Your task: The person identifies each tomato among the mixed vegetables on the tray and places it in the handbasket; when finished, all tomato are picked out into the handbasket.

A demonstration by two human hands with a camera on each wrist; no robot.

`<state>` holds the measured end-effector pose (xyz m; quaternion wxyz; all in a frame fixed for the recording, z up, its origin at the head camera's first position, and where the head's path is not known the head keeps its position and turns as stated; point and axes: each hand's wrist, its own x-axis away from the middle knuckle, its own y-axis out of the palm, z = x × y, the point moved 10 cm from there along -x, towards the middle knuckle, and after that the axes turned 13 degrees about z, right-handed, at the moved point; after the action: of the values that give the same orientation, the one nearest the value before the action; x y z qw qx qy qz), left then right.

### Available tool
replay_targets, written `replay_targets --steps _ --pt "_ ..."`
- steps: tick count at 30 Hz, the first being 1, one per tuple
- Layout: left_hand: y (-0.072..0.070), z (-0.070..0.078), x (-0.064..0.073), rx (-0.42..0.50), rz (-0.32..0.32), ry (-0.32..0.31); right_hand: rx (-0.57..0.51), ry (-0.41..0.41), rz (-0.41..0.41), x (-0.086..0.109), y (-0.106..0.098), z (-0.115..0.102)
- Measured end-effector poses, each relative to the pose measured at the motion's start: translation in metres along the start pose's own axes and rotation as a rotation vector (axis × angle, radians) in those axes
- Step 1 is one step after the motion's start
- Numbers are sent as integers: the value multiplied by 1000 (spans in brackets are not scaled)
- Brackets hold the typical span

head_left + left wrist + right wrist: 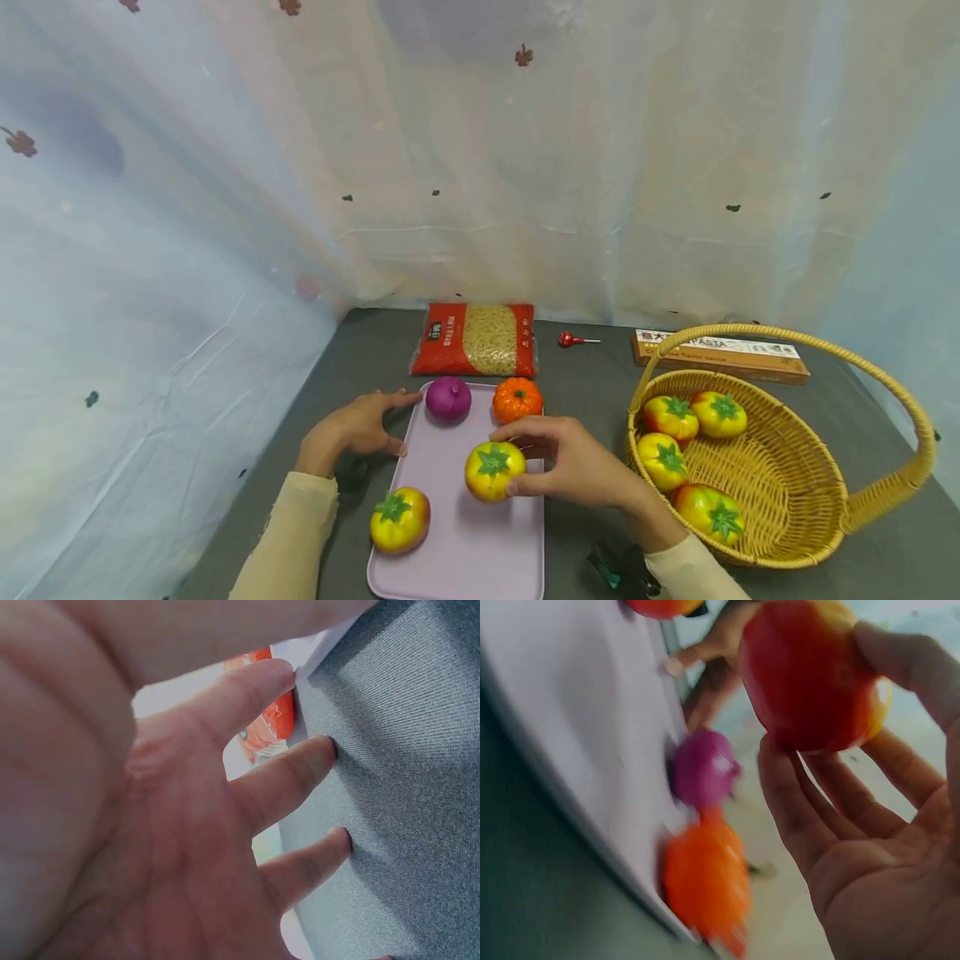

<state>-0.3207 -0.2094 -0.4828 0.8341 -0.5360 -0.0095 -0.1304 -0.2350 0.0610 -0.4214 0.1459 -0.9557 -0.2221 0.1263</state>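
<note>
My right hand (573,462) pinches a yellow-and-red tomato (495,472) with a green leafy top between thumb and fingers. The right wrist view shows the red underside of this tomato (810,679), held up off the lilac tray (468,554). At the tray's left edge my left hand (363,427) lies with fingers spread; in the left wrist view several fingertips touch the grey cloth. Another tomato (401,520) sits at the tray's near left. A purple onion (448,398) stands in the far left corner and a small orange pumpkin (517,400) in the far right.
To the right is a wicker basket (780,533) with a tall handle and several tomatoes inside. Behind the tray lies a red pasta bag (480,340). A lollipop (572,339) and a pasta box (723,358) lie further right. Light curtains hang behind and left.
</note>
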Motion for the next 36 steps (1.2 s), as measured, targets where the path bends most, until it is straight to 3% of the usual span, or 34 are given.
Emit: replay_targets --steps 6,11,15,19,24,29,33,36 --pt "1 -1 1 -3 -5 -24 -29 12 88 58 -67 -9" --pt "1 -2 1 -6 -6 -38 111 -4 212 114 -135 -11" --pt "0 -2 2 -12 -7 -40 299 123 289 156 -183 10" --pt "0 -3 1 -16 -5 -41 461 258 333 188 -217 31" --pt "0 -4 0 -16 -6 -50 645 319 359 204 -237 35" --pt "0 -3 1 -12 1 -38 796 354 303 203 -239 38" --pt "-1 0 1 -3 9 -7 849 438 222 201 -235 51" --pt "-1 1 1 -1 12 7 820 473 188 200 -231 59"
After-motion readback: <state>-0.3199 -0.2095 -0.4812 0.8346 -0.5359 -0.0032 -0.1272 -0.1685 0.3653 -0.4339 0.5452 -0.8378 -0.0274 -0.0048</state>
